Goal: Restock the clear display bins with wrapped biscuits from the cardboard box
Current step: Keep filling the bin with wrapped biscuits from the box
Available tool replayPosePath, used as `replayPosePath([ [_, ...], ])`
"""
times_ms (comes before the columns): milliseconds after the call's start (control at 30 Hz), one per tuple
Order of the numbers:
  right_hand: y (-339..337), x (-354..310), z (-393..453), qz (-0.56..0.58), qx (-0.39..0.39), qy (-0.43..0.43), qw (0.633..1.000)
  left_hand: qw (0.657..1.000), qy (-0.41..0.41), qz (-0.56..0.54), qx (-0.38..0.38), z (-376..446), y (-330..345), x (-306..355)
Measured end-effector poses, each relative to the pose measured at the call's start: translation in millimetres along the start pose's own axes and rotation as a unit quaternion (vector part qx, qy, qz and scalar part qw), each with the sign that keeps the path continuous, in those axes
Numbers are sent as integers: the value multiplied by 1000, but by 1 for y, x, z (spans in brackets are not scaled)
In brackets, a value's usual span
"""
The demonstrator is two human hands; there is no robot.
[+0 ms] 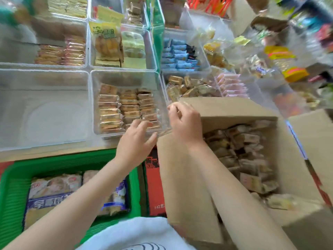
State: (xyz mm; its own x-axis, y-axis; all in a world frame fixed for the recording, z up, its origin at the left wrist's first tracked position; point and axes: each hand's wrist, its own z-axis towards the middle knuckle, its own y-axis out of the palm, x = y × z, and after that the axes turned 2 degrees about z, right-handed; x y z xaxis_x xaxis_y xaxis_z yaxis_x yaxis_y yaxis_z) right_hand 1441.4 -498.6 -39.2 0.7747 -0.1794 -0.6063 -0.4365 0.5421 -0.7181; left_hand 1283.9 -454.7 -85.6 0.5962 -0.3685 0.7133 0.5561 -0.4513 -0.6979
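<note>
Shop counter; clear bin (126, 76) of wrapped biscuits (126, 107) just beyond both hands, fingers loosely spread, holding nothing.

A pale wooden counter (54, 154) carried a grid of clear rectangular plastic display bins. At its centre stood a clear bin (126, 76) holding three neat rows of tan wrapped biscuits (126, 107). Touching it at nine o'clock sat a large clear bin with a bare floor (45, 114). At twelve o'clock stood a clear bin of yellow and pale green packets (122, 46), and at ten o'clock a clear bin of pink and orange wrapped stacks (61, 53). At three o'clock, a clear bin of loosely heaped gold-wrapped sweets (191, 87) sat behind the open brown cardboard box (225, 109). At two o'clock was a clear bin of blue wrapped bars (178, 55).
</note>
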Motion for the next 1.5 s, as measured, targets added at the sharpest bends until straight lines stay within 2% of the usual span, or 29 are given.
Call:
replayPosePath([
  [100, -55, 43, -18, -2, 80, 54, 995, 996, 17, -68, -53, -13, 34, 54],
  [167, -82, 75, -31, -7, 93, 109, 990, 990, 13, -112, -83, -22, 56, 85],
  [233, -100, 106, -41, -40, 25, 198, 979, 981, -14, -151, -118, -26, 78, 102],
  [333, -106, 149, -53, -104, -182, 318, 925, 955, -99, -245, -137, -28, 96, 100],
  [433, -94, 177, -60, -162, -307, 331, 878, 946, -118, -267, -143, -30, 98, 87],
  [533, -78, 190, -67, -218, -351, 330, 849, 945, -114, -277, -129, -33, 99, 87],
  [633, -70, 197, -73, -209, -296, 323, 874, 946, -101, -288, -111, -36, 102, 94],
  [700, -69, 200, -74, -175, -279, 340, 881, 947, -106, -288, -99, -38, 102, 97],
  [767, -73, 197, -70, -111, -281, 391, 870, 950, -116, -274, -95, -39, 103, 96],
  [833, -84, 185, -63, 37, -244, 437, 865, 963, -121, -224, -84, -40, 103, 96],
  [900, -99, 165, -59, 224, -180, 451, 845, 985, -91, -141, -50, -41, 98, 99],
  [1000, -121, 130, -51, 451, -154, 397, 784, 996, 4, -88, 22, -40, 74, 110],
  [1067, -123, 102, -41, 494, -190, 355, 771, 992, 59, -103, 48, -35, 51, 117],
  [1133, -114, 71, -28, 449, -235, 316, 802, 988, 106, -102, 56, -29, 32, 121],
  [1233, -90, 22, -14, 308, -275, 232, 881, 988, 116, -70, 78, -18, 6, 107],
  [1300, -71, -1, -7, 262, -280, 213, 899, 983, 45, -135, 119, -11, -13, 86],
  [1333, -62, -9, -3, 258, -283, 210, 900, 967, -21, -216, 131, -7, -23, 75],
  [1400, -38, -25, 6, 245, -300, 183, 903, 909, -145, -364, 140, 4, -44, 44],
  [1500, 6, -48, 20, 181, -302, 112, 929, 865, -215, -430, 144, 23, -65, -3],
])
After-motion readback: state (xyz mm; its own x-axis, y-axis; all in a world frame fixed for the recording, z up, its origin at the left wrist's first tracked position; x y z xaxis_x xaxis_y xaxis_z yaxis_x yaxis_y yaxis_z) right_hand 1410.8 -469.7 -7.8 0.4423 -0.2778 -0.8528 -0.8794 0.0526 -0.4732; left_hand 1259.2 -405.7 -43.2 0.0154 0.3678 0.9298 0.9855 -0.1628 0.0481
